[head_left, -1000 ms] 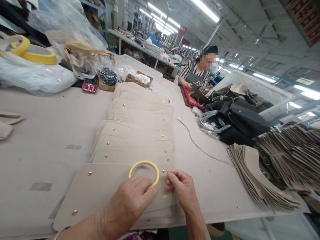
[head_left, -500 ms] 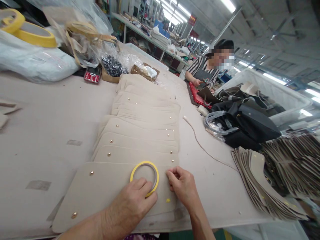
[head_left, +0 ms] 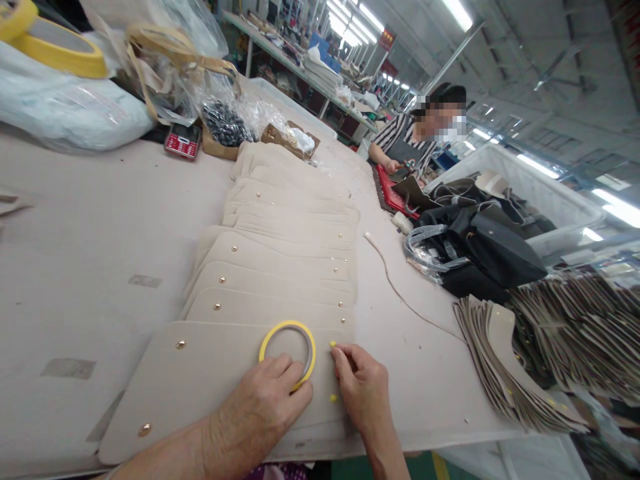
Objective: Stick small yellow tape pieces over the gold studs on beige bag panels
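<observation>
A beige leather panel [head_left: 200, 380] with brass studs lies nearest me on the table, the front one of several overlapped panels [head_left: 280, 260]. My left hand [head_left: 260, 413] rests on it with fingers closed on a thin yellow tape roll [head_left: 287, 347]. My right hand [head_left: 363, 390] presses its fingertips on the panel's right edge beside a small yellow tape dot [head_left: 333, 344]. A second yellow dot [head_left: 333, 398] sits just below, between my two hands.
A fanned stack of beige pieces [head_left: 525, 360] lies at the right edge. Black bags [head_left: 480, 253] and a white bin [head_left: 545, 200] stand behind it. A co-worker [head_left: 405, 143] works at the far side. Plastic bags, yellow tape rolls [head_left: 60, 50] and a red calculator [head_left: 183, 141] sit at the back left.
My right hand has slid up to the panel's upper right stud, where a yellow dot now shows. My left hand stays on the tape roll.
</observation>
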`<state>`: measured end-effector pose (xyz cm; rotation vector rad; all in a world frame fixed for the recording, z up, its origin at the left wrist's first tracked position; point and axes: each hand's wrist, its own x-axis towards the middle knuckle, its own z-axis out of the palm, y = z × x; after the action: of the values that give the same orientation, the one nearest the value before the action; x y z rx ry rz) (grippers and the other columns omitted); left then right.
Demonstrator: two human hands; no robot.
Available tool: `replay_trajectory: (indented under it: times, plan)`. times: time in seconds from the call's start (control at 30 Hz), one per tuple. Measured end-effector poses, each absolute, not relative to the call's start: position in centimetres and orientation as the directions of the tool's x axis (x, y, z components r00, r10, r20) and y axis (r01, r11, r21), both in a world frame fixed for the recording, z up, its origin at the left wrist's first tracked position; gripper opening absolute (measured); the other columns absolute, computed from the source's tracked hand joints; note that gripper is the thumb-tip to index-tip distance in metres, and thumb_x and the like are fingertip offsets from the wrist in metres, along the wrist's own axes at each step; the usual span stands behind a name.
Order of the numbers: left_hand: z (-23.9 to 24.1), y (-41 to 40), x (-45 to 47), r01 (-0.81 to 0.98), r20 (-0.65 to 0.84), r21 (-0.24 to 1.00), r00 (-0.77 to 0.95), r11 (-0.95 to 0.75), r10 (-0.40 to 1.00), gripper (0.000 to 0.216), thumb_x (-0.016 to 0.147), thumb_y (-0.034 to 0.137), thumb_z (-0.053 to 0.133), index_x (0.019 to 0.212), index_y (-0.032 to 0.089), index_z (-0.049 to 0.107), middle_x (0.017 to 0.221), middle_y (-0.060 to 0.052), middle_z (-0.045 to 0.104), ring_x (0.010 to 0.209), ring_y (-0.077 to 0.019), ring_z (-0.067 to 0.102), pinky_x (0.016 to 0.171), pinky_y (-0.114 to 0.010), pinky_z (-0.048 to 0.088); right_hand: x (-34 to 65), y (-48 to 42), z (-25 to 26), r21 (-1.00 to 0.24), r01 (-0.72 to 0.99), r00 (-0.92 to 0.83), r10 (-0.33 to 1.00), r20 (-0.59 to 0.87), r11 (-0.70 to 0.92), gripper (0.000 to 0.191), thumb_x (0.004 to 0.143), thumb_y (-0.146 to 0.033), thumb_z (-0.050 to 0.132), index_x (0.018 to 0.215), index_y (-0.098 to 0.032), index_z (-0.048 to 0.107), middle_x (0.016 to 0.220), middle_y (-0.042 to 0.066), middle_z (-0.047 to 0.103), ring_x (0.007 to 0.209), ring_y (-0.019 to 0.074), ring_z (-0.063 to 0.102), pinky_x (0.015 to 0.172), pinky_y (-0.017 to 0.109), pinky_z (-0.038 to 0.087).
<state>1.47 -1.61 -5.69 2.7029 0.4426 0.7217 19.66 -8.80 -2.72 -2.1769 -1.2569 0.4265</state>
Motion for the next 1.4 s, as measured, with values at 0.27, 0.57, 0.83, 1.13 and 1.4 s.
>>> replay_trajectory:
  times: [0.27, 0.57, 0.83, 1.13, 1.4]
  plan:
    - [-5.5, -1.6, 1.4, 0.216, 0.409, 0.371, 0.835, -0.903, 0.368, 0.012, 0.091, 0.014, 0.05, 0.08, 0.019, 0.054, 0.082, -0.003, 0.056, 0.073, -0.0202, 0.047, 0.064, -0.031, 0.04, 19.3, -6.7, -2.8, -0.565, 0.709, 0.528, 0.849, 0.027, -0.423, 0.022, 0.087, -0.03, 0.054, 0.072, -0.02, 0.068, 0.064, 0.003, 0.071, 0.057, 0.0169, 0.064, 0.06, 0.024, 0.043]
    - [-4.8, -1.0, 1.0, 0.145, 0.598, 0.411, 0.703, -0.9, 0.386, 0.029, 0.097, 0.014, 0.033, 0.094, 0.019, 0.061, 0.076, -0.004, 0.06, 0.067, -0.0169, 0.054, 0.062, -0.028, 0.047, 19.9, -8.4, -1.1, -0.498, 0.79, 0.356, 0.929, -0.102, -0.357, 0.022, 0.082, -0.024, 0.06, 0.061, -0.021, 0.066, 0.056, 0.0, 0.067, 0.054, 0.0154, 0.059, 0.053, 0.023, 0.036]
    - [-2.8, -0.2, 0.3, 0.082, 0.61, 0.548, 0.642, -0.832, 0.465, 0.039, 0.098, 0.017, 0.04, 0.137, 0.015, 0.041, 0.096, -0.006, 0.072, 0.081, -0.014, 0.068, 0.077, -0.023, 0.055, 17.3, -10.5, -0.5, -0.729, 0.684, 0.279, 0.932, 0.232, -0.023, 0.014, 0.09, -0.019, 0.055, 0.098, -0.019, 0.067, 0.082, 0.004, 0.069, 0.07, 0.0153, 0.063, 0.066, 0.025, 0.051]
    - [-3.2, -1.2, 0.1, 0.197, 0.629, 0.371, 0.666, -0.908, 0.402, 0.034, 0.1, 0.02, 0.037, 0.132, 0.012, 0.043, 0.094, -0.006, 0.074, 0.066, -0.0159, 0.066, 0.06, -0.027, 0.052, 15.7, -10.2, 0.0, -0.514, 0.801, -0.014, 0.869, 0.495, 0.306, 0.024, 0.089, -0.004, 0.049, 0.1, -0.021, 0.063, 0.089, 0.007, 0.07, 0.082, 0.0175, 0.064, 0.074, 0.029, 0.053]
    - [-2.6, -1.9, 0.4, 0.147, 0.62, 0.401, 0.683, -0.904, 0.386, 0.027, 0.099, 0.018, 0.032, 0.118, 0.016, 0.051, 0.09, -0.004, 0.073, 0.07, -0.0146, 0.068, 0.063, -0.024, 0.053, 15.0, -10.8, -1.2, -0.443, 0.868, 0.087, 0.81, 0.58, 0.224, 0.019, 0.084, -0.006, 0.047, 0.079, -0.021, 0.057, 0.065, 0.0, 0.062, 0.059, 0.0134, 0.058, 0.057, 0.023, 0.046]
